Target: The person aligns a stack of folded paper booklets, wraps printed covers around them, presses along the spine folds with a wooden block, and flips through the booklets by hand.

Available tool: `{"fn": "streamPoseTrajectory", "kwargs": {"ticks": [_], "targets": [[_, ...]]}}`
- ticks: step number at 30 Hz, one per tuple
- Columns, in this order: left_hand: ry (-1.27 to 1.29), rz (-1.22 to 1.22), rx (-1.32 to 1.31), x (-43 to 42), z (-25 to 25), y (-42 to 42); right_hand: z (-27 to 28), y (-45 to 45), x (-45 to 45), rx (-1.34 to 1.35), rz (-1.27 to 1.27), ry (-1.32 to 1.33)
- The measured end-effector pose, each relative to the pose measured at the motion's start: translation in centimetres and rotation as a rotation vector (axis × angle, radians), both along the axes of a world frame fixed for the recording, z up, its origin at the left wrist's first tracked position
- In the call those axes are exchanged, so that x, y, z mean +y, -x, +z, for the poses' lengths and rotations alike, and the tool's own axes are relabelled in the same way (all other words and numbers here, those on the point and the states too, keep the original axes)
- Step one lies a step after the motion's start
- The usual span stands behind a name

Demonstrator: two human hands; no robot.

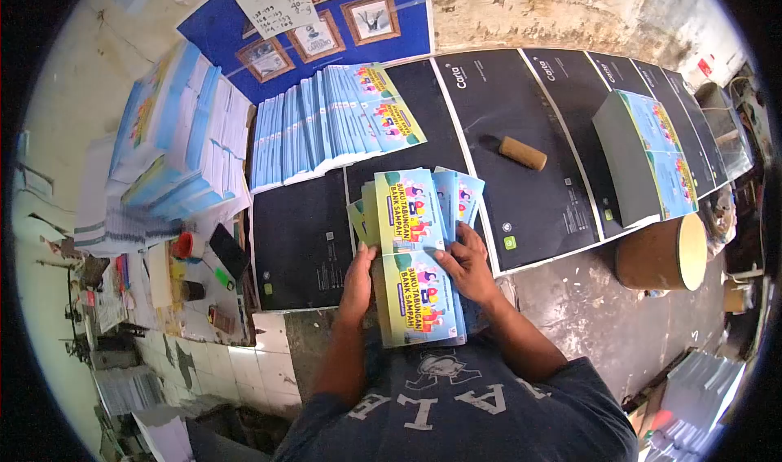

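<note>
Close to my body, at the table's front edge, is a small stack of printed booklets (pixel 419 287) with yellow and blue covers, two covers to a sheet, reading "Buku Tabungan Bank Sampah". My left hand (pixel 358 281) grips the left edge, its thumb near the cover and the other fingers mostly hidden. On the right side my right hand (pixel 471 267) has its thumb on top and fingers curled at the edge. Fanned out under and behind the stack are more booklets (pixel 466 195) of the same print, sticking out at both sides.
A long leaning row of booklets (pixel 318 124) lies at the back left, beside tall piles (pixel 175 136). On the black-covered table (pixel 521 218) rest a brown cylinder (pixel 523 153) and an upright booklet stack (pixel 643 157). A round drum (pixel 661 253) stands below the right edge.
</note>
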State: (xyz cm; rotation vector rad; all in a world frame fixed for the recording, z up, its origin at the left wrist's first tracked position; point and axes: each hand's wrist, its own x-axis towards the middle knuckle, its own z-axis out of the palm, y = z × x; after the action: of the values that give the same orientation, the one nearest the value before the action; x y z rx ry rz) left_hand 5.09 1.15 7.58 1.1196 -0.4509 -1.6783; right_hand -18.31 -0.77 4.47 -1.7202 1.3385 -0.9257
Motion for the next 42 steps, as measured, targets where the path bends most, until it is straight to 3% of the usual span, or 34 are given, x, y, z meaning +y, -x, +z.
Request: {"fn": "streamPoseTrajectory", "kwargs": {"ticks": [1,3,9,11,13,15,17,20,21,23,25,27,29,32,33,35,37,38,42], "targets": [[-0.003,0.009,-0.001,0.1,0.6,0.0,0.5,-0.1,0.1,0.055,0.005,0.003],[0.121,-0.351,-0.493,0.1,1.3,-0.3,0.7,-0.5,0.1,0.107,0.020,0.013],[0.101,-0.119,-0.462,0.6,0.2,0.6,0.0,-0.2,0.1,0.109,0.014,0.031],[0.051,-0.078,-0.660,1.0,-0.1,-1.8,0.3,-0.6,0.2,0.095,-0.003,0.013],[-0.027,0.129,-0.487,1.5,-0.5,-5.3,0.0,-0.3,-0.1,0.082,-0.033,-0.002],[0.176,0.259,-0.243,1.3,2.1,-6.5,-1.1,0.0,0.0,0.087,-0.013,0.015],[0.119,0.180,-0.228,0.7,4.7,-5.0,-0.8,-0.1,0.0,0.119,-0.004,0.030],[0.026,-0.083,-0.562,-1.0,2.0,-2.0,0.1,-0.3,-0.2,0.117,-0.012,-0.012],[0.096,-0.154,-0.611,-1.3,-1.3,-1.5,0.3,-0.3,0.0,0.128,0.015,0.012],[0.098,-0.176,-0.649,-1.2,-1.4,0.6,0.7,-0.2,0.2,0.140,0.028,0.030],[0.093,-0.153,-0.595,-0.5,1.1,0.4,1.1,-0.4,0.1,0.117,0.007,-0.002],[-0.052,0.101,-0.584,-0.1,3.1,-2.6,0.5,-0.3,0.0,0.123,0.017,-0.001],[0.205,0.207,-0.394,1.5,1.0,-9.4,0.1,-0.2,0.1,0.184,0.018,0.031],[0.376,0.221,-0.297,1.5,2.8,-9.5,0.4,-0.3,0.6,0.233,0.062,0.076],[0.309,0.153,-0.507,1.2,3.7,-8.0,0.9,-0.4,0.6,0.233,0.051,0.105],[0.352,0.120,-0.563,0.5,2.3,-4.4,1.7,-0.7,0.7,0.171,0.054,0.089],[0.422,0.039,-0.428,0.1,0.6,-1.6,1.1,-0.6,0.8,0.329,0.092,0.200],[0.414,0.037,-0.375,0.1,0.3,-0.3,0.7,-0.5,0.8,0.302,0.098,0.194],[0.395,-0.032,-0.595,0.0,0.5,1.5,-0.4,0.1,0.3,0.106,0.031,0.022]]}}
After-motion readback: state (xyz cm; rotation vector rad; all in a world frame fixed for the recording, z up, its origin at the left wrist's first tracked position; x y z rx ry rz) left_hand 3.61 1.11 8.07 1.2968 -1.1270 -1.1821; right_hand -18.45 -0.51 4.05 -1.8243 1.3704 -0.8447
